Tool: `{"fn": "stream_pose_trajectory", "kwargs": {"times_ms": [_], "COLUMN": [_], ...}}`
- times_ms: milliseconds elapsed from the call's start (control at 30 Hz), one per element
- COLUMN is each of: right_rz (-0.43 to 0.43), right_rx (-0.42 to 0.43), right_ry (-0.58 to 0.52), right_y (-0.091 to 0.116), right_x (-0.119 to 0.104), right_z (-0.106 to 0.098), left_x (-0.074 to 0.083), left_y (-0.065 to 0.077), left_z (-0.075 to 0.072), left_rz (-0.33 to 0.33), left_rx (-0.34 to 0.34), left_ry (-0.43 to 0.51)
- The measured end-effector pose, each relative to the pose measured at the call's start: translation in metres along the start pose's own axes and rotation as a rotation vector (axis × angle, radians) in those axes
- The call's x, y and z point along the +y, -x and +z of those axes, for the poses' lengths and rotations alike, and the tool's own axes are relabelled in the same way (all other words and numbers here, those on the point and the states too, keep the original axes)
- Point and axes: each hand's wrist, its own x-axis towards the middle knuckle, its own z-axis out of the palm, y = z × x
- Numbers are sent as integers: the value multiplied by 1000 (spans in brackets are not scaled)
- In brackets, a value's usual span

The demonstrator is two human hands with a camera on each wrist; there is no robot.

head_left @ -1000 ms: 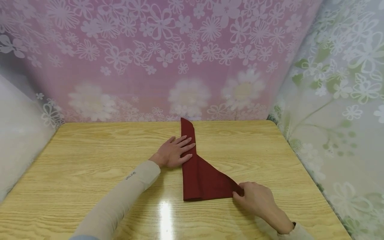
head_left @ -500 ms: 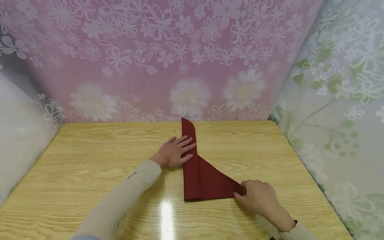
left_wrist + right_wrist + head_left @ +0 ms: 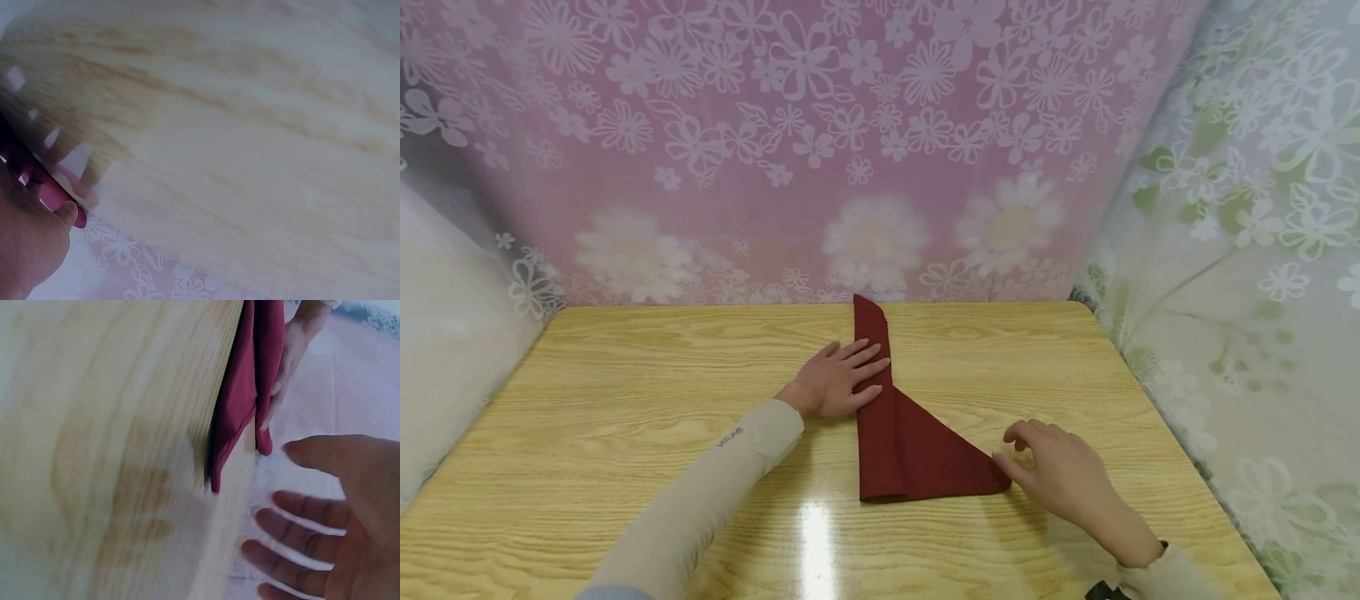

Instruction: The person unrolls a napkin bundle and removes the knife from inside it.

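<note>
A dark red cloth lies on the table, folded into a narrow strip on its left side, with a flap that tapers to a point at the right. My left hand rests with spread fingers on the upper part of the strip. In the left wrist view, the left hand lies along the red edge of the cloth. Close beside the flap's right corner is my right hand, its fingers loosely bent and holding nothing. The right wrist view has the right hand apart from the cloth, fingers spread.
The wood-grain table runs back to a pink floral curtain. At the right stands a pale curtain with green leaves and white flowers. A white surface borders the left side.
My right hand has let go of the flap's right corner and moved slightly right and up. The corner now lies on the table. The left hand stays in place.
</note>
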Motion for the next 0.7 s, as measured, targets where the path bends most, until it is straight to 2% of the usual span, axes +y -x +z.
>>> {"fn": "stream_pose_trajectory", "kwargs": {"times_ms": [167, 267, 500, 700], "right_rz": [-168, -254, -406, -427], "right_rx": [95, 99, -69, -137], "right_ry": [24, 13, -60, 7], "right_y": [-6, -9, -15, -15], "right_x": [12, 18, 27, 28], "right_z": [3, 5, 12, 21], "left_x": [0, 0, 1, 0], "left_y": [1, 1, 2, 1], "left_z": [-1, -2, -5, -3], "left_rz": [-1, 5, 2, -6], "left_rx": [-6, 2, -9, -18], "left_ry": [-14, -8, -7, -2]}}
